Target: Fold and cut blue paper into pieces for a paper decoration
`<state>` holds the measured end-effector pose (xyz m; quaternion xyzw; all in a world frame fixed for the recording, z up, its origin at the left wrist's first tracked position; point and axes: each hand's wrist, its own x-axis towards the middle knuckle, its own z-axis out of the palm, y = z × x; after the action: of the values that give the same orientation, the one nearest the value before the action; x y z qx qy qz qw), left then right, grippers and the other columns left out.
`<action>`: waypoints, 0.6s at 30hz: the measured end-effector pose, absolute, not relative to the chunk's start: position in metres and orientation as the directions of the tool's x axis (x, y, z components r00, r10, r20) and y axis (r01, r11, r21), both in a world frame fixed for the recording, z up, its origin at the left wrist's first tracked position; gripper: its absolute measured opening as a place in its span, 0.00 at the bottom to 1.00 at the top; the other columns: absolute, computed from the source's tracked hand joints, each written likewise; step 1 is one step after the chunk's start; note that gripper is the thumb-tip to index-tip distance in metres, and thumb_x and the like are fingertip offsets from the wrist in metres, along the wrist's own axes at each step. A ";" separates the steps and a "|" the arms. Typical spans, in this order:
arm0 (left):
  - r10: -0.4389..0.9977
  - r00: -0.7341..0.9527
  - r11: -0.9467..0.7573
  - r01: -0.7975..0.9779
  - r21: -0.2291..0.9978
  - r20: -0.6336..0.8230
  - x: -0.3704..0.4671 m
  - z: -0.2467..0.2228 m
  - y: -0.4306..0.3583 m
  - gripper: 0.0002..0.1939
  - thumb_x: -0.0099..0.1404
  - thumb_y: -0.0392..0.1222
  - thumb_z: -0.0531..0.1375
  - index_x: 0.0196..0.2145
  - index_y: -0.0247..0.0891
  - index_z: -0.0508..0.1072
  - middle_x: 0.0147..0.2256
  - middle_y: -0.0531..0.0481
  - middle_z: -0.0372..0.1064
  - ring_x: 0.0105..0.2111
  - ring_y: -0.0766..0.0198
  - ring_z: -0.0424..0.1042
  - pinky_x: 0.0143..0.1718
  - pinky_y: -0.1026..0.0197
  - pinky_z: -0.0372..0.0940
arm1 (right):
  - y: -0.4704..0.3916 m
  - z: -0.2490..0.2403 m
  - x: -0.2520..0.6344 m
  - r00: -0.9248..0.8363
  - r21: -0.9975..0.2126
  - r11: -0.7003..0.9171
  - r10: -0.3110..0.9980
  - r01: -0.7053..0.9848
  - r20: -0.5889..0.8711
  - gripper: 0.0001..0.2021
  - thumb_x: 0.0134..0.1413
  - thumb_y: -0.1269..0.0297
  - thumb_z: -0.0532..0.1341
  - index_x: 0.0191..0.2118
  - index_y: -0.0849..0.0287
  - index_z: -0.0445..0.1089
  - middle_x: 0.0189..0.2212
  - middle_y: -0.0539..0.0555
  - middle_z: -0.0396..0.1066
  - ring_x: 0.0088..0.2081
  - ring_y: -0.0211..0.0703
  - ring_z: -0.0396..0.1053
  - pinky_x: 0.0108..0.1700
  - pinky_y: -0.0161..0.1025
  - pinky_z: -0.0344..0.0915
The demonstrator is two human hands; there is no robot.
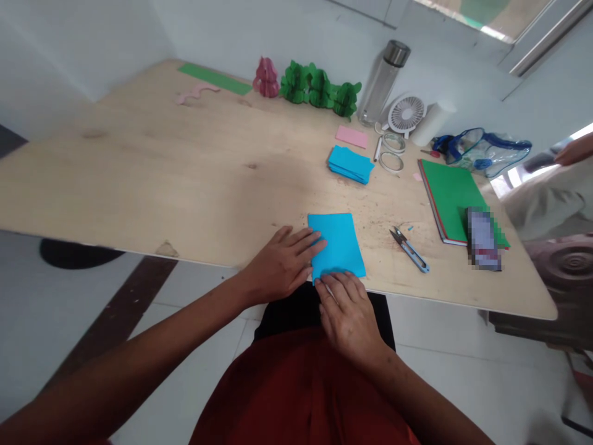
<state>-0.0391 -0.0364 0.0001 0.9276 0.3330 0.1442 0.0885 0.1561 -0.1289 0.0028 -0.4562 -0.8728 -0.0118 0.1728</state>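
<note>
A square blue sheet (337,244) lies at the table's front edge, its lower edge partly under my fingers. My left hand (285,266) rests on the table with its fingers apart, their tips on the sheet's left side. My right hand (347,309) is at the sheet's lower edge, fingers close together and pressing on the paper there; its thumb is partly hidden. To the right of the sheet are small blue-handled snips (410,249). Farther back sits a stack of blue paper pieces (351,164), with a pink paper stack (351,136) behind it.
Along the back stand green paper shapes (319,88), a pink one (266,78), a bottle (382,83) and a white fan (406,114). Tape rings (391,162) lie nearby. At right are green sheets (451,198), a phone-like object (483,239) and a clear pouch (495,151); beyond, a person's arm (574,150).
</note>
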 end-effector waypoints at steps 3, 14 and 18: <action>0.643 0.731 -0.764 0.597 0.242 0.228 -0.039 -0.004 -0.038 0.23 0.69 0.41 0.48 0.59 0.34 0.64 0.62 0.37 0.57 0.64 0.48 0.52 0.61 0.41 0.49 | -0.130 0.000 0.155 -0.506 -0.136 0.575 0.791 0.807 0.343 0.17 0.61 0.72 0.54 0.53 0.66 0.70 0.51 0.62 0.71 0.54 0.54 0.64 0.59 0.56 0.60; 0.634 0.741 -0.773 0.599 0.206 0.222 -0.039 -0.007 -0.041 0.25 0.68 0.42 0.49 0.61 0.35 0.62 0.64 0.38 0.54 0.64 0.48 0.51 0.62 0.40 0.47 | -0.132 -0.009 0.155 -0.476 -0.126 0.555 0.792 0.822 0.382 0.17 0.62 0.71 0.53 0.54 0.65 0.69 0.51 0.60 0.71 0.55 0.52 0.63 0.60 0.55 0.58; 0.668 0.709 -0.744 0.636 0.205 0.225 -0.033 -0.007 -0.045 0.24 0.68 0.41 0.49 0.60 0.35 0.64 0.63 0.38 0.55 0.63 0.47 0.53 0.61 0.38 0.48 | -0.130 -0.008 0.161 -0.480 -0.142 0.564 0.789 0.814 0.382 0.17 0.62 0.71 0.54 0.54 0.64 0.69 0.51 0.60 0.71 0.54 0.51 0.63 0.61 0.55 0.57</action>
<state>-0.0332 -0.0452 -0.0066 0.9227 0.3533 0.1436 0.0560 0.1606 -0.1304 -0.0079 -0.4661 -0.8598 -0.0293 0.2065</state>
